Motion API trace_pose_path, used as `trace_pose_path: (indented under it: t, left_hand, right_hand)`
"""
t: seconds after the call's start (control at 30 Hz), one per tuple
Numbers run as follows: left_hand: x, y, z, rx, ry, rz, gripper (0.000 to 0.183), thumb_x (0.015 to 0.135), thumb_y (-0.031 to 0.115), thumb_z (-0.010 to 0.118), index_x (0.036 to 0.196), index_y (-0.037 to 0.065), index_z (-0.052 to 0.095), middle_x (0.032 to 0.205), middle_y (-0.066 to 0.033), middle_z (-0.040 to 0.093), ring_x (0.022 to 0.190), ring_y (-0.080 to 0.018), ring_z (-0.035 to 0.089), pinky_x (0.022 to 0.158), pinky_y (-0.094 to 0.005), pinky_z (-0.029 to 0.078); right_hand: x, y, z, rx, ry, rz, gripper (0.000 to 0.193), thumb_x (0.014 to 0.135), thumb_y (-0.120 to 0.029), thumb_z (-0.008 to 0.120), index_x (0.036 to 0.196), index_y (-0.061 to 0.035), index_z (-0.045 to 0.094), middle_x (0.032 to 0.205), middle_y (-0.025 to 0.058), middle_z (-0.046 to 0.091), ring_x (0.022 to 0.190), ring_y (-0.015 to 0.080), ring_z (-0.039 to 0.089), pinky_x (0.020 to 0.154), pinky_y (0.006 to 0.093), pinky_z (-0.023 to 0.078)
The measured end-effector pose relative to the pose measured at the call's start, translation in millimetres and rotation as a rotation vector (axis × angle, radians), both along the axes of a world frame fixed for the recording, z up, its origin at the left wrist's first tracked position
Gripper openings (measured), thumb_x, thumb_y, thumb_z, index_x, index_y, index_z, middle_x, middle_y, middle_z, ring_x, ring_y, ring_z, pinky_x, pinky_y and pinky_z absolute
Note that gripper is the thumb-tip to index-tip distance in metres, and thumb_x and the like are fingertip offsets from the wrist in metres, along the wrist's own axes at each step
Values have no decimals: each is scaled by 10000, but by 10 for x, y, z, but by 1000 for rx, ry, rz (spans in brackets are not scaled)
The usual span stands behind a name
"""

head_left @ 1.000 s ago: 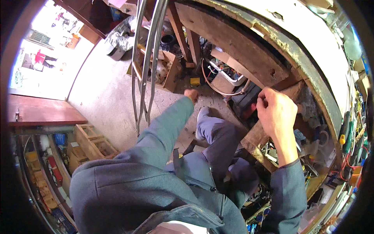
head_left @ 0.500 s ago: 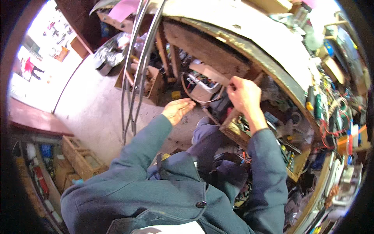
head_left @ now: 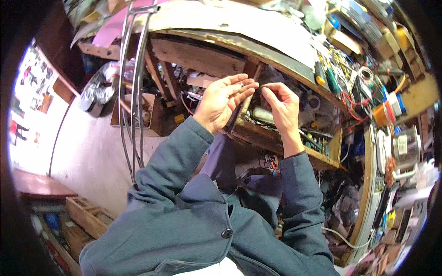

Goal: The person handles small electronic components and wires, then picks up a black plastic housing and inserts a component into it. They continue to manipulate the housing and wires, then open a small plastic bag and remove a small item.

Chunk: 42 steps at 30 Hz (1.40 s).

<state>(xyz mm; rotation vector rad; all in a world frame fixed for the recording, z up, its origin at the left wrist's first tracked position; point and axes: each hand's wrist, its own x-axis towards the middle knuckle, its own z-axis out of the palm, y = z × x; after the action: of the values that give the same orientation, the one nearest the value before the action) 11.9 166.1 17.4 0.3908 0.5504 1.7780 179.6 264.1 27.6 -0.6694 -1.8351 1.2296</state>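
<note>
My left hand (head_left: pixel 220 102) is held palm up in front of the bench, fingers stretched out and slightly apart. Whether a tiny piece lies at its fingertips I cannot make out. Close by on the right, my right hand (head_left: pixel 284 106) has thumb and fingers pressed together in a pinch, pointing toward the left fingertips; anything between them is too small to name. Beneath and behind the hands is a pulled-out wooden drawer (head_left: pixel 294 153), holding screwdrivers and other loose tools. A pale box lid (head_left: pixel 201 82) shows on the cluttered shelf behind my left hand.
The workbench (head_left: pixel 221 41) crosses the far side, its right end crowded with wires and a green-handled screwdriver (head_left: pixel 330 76). Dark metal tubes (head_left: pixel 136 87) stand at left, before a cardboard box (head_left: pixel 148 110). A wooden crate (head_left: pixel 87 216) sits lower left.
My view has swung to the right. The right hand has left the pale lid and come beside my left hand, which has risen with its palm up.
</note>
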Motion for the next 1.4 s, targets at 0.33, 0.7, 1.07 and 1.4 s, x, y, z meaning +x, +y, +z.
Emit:
trace_pose_path:
  t: [0.33,0.7,1.07,1.4]
  left_hand:
    - [492,412,-74,-39,45,-194,270,1034,7,578,1281,-102,567,1207,-210,681,1117,-293,710,986,-329,612]
    - [479,512,-307,-67,483,-246,355,1004,80,648,1341,-27,613,1145,-134,734,970,-210,746,853,-343,634]
    - [562,520,-236,-109,574,-320,346,1053,204,614,1304,-33,585,1024,-143,745,878,-212,754,779,-317,627]
    - [548,531,-235,-104,604,-333,273,1056,310,617,1075,39,642,801,-85,698,589,-146,670,511,-261,540]
  right_hand:
    - [631,-107,-160,-42,85,-171,93,981,-59,703,1061,-22,731,830,-47,673,717,14,564,634,188,452]
    - [557,-103,-191,470,-155,-306,179,873,-18,755,1045,-69,762,891,120,652,789,252,668,700,347,536]
    - [543,-116,-240,529,-187,-400,86,872,-8,729,940,-28,681,868,143,598,790,321,649,713,390,535]
    - [1371,642,-212,584,-574,-396,85,896,-147,724,916,-66,707,851,138,654,831,337,659,754,432,535]
